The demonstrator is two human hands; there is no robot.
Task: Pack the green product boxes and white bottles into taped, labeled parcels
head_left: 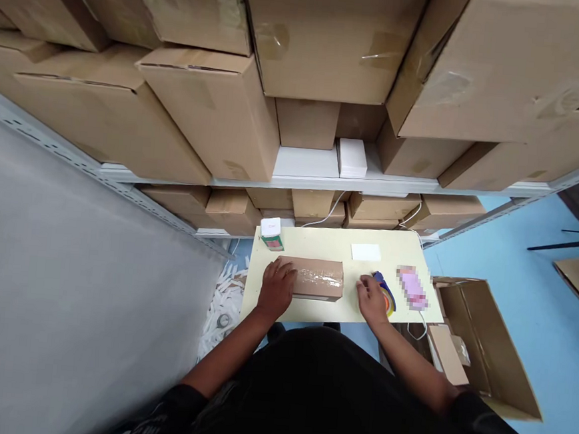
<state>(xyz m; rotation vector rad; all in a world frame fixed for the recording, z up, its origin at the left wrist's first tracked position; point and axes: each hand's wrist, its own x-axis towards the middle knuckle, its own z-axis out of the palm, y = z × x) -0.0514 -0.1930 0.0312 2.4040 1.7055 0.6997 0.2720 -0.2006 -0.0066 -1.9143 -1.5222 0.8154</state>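
A small brown cardboard box (317, 279) lies lengthwise on the pale yellow table (317, 241), with shiny clear tape along its top. Over its left end, my left hand (278, 288) grips it, fingers bent across the top. My right hand (373, 301) rests at the right of the table, fingers slightly parted and apart from the box. Right beside that hand is a blue tape dispenser (384, 290) with a yellow and orange roll, partly hidden by the hand; whether they touch is unclear.
A white-and-green small carton (271, 234) stands at the back left, a white card (365, 252) farther right. A blurred pink item (413, 288) lies near the right edge. Shelves of cardboard boxes (333, 46) rise behind. An open carton (490, 346) sits right; paper scraps (222, 305) litter the floor left.
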